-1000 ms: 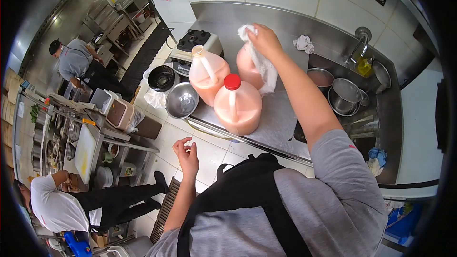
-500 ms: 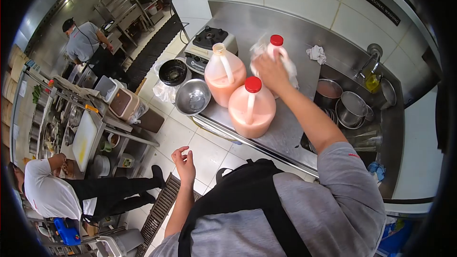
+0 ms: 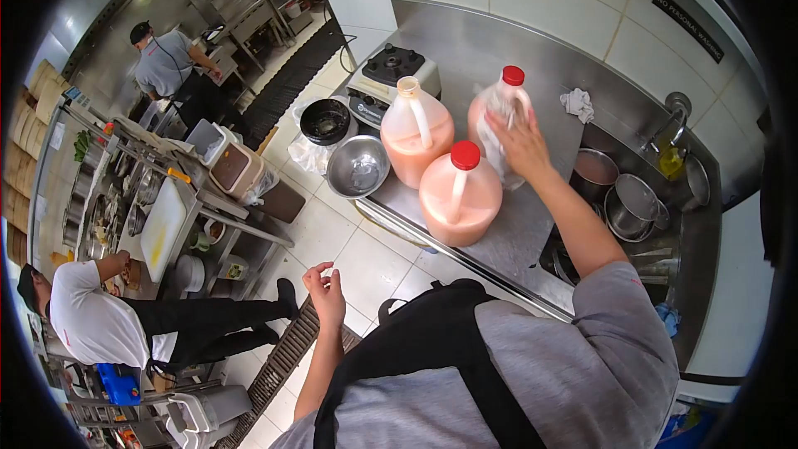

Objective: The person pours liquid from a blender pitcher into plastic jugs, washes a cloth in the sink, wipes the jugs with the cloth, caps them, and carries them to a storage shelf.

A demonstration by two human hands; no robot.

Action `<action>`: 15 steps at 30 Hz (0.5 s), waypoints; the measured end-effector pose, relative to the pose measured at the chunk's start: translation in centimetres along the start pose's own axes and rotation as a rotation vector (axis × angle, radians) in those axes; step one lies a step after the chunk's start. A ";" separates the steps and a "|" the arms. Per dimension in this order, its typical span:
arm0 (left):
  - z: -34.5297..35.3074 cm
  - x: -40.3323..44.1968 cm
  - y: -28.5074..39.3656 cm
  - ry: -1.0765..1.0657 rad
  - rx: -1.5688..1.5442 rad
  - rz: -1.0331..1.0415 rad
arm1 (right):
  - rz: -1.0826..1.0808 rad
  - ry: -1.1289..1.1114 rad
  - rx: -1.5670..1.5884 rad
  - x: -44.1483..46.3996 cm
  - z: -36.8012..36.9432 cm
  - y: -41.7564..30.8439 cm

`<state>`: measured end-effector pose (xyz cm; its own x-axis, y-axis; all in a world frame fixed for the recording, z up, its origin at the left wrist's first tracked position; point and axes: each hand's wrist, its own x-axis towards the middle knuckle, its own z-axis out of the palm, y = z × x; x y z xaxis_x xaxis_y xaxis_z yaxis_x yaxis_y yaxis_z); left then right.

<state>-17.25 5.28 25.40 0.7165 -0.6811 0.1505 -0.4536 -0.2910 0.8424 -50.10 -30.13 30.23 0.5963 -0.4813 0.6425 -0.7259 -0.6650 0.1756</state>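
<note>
My right hand (image 3: 520, 146) presses a white cloth (image 3: 500, 120) against the side of the rear jug (image 3: 477, 116), which has a red cap and pink liquid. In front of it stands another red-capped pink jug (image 3: 460, 204). To the left is a third jug (image 3: 416, 143) with no cap on its mouth. All three are upright on the steel counter (image 3: 524, 237). My left hand (image 3: 325, 287) hangs over the floor, away from the jugs, fingers loosely curled and apart, with nothing in it.
Left of the jugs are a steel bowl (image 3: 357, 166), a black pan (image 3: 325, 121) and a blender base (image 3: 392, 75). A crumpled cloth (image 3: 577, 105) lies near the sink, which holds pots (image 3: 633, 204). Two people (image 3: 100, 316) (image 3: 170, 66) work at the left.
My right hand has come down from the top of the rear jug to its side with the cloth, uncovering the red cap. The view has shifted, moving the counter rightward.
</note>
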 end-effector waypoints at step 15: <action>1.0 -0.8 1.0 -0.012 0.058 -0.041 | 1.176 -0.164 1.512 8.1 -0.8 5.6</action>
<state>-18.77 4.86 25.59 0.7289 -0.6756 0.1104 -0.4545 -0.3569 0.8161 -49.66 -37.29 37.05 0.1882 -0.9715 -0.1442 0.0759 0.1608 -0.9841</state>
